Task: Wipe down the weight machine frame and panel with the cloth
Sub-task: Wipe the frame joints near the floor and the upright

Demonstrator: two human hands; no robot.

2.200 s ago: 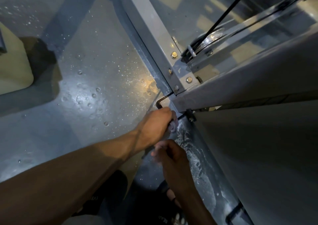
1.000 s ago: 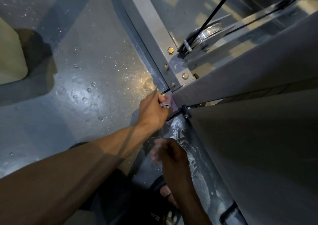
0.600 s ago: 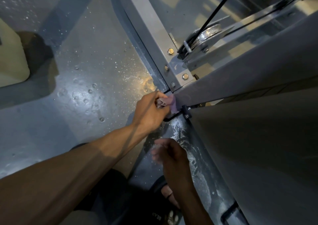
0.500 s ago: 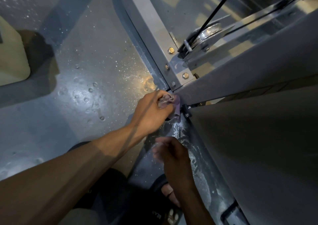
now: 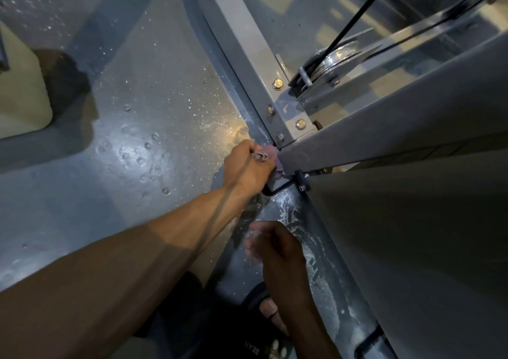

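Left hand [image 5: 248, 170], frame centre, gripped the soft, light purplish bunched cloth [image 5: 270, 158] against the grey steel frame [image 5: 242, 48] (best held wadded); right hand [image 5: 275, 244] hung loosely curled, empty.

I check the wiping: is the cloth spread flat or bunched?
Bunched: the cloth sits crumpled in the left hand, against the frame corner.

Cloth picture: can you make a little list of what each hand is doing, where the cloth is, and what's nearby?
left hand: grips the bunched cloth
cloth: purplish, pressed against the corner of the grey frame
right hand: hangs lower down, fingers loosely curled, holding nothing
panel: big flat grey sheet on the right
pulley: shiny wheel with a black cable, above the corner
floor: wet and speckled
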